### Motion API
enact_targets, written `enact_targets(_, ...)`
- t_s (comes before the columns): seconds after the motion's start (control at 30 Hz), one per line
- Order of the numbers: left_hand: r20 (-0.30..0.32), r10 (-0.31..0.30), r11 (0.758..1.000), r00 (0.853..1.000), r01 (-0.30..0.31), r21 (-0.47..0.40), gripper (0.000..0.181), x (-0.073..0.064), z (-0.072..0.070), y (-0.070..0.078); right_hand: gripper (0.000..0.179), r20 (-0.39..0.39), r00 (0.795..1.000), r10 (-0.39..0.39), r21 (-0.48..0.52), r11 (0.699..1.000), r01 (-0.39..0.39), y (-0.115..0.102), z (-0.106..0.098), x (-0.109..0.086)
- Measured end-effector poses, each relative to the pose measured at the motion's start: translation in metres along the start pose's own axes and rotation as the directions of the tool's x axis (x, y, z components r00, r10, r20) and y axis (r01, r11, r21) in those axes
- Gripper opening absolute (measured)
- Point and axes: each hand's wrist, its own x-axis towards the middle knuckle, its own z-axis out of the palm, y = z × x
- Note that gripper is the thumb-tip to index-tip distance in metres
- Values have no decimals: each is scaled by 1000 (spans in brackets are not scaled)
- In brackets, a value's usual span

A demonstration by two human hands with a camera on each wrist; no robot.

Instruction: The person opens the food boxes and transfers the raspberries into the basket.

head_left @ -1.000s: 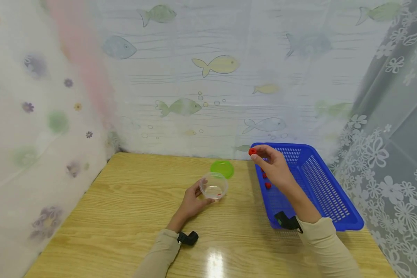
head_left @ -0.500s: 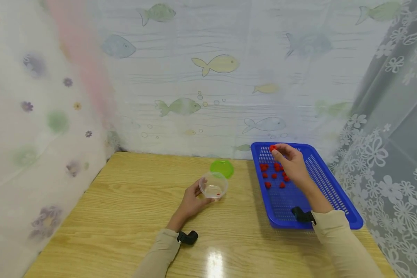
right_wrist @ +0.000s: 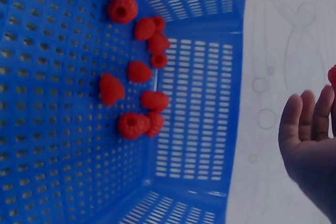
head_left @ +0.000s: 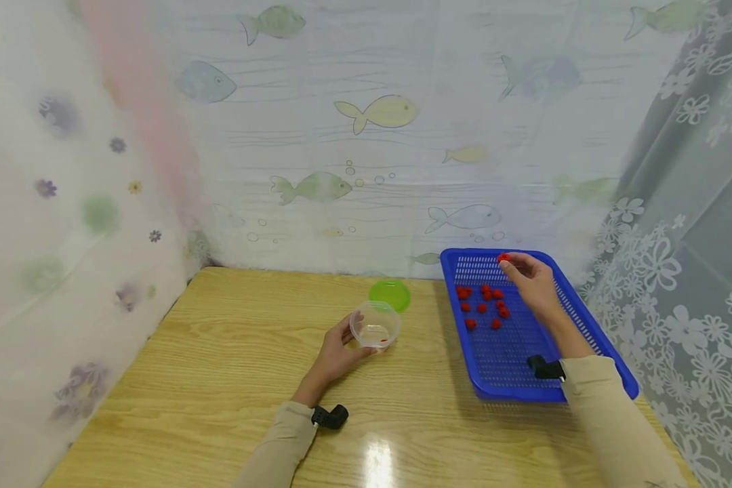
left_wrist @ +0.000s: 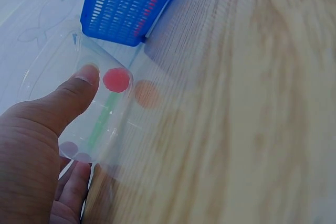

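Note:
My left hand [head_left: 337, 352] holds a clear plastic tub [head_left: 375, 327] on the table, thumb on the near side and fingers around the far side. One red raspberry [left_wrist: 116, 80] shows through the tub wall in the left wrist view. Over the blue basket [head_left: 478, 369], my right hand [head_left: 539, 288] pinches a single raspberry [head_left: 503, 257] between thumb and fingertips. Several more raspberries [right_wrist: 139, 72] lie scattered on the basket floor. In the right wrist view the pinched raspberry is mostly cut off by the frame edge.
A green lid [head_left: 390, 295] lies flat on the wooden table [head_left: 219, 379], just behind the tub. The basket's perforated walls stand at the right of the table. Behind it hangs a fish-patterned curtain [head_left: 378, 169].
My right hand has moved rightward with the raspberry, from the basket's left rim to over its far middle, uncovering the raspberries in it. The left hand and tub have stayed put.

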Motion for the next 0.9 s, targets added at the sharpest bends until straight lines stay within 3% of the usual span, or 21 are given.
enact_targets(0.37,3,-24,999,1000,24,40,84,1,0,0,57,20,993,115,-49,992,-114,25,-20,13)
enact_targets(0.57,-1,-4,999,1000,4,52,84,2,-1,-2,62,53,981,187,-117,977,-180,39,-25,22)
enact_targets(0.77,-5,-1,999,1000,1,47,83,2,-1,-2,67,75,956,284,-192,945,-266,52,-28,24)
enact_targets(0.9,-5,2,999,1000,-2,49,84,2,0,-3,70,98,933,347,-177,928,-326,60,-29,20)
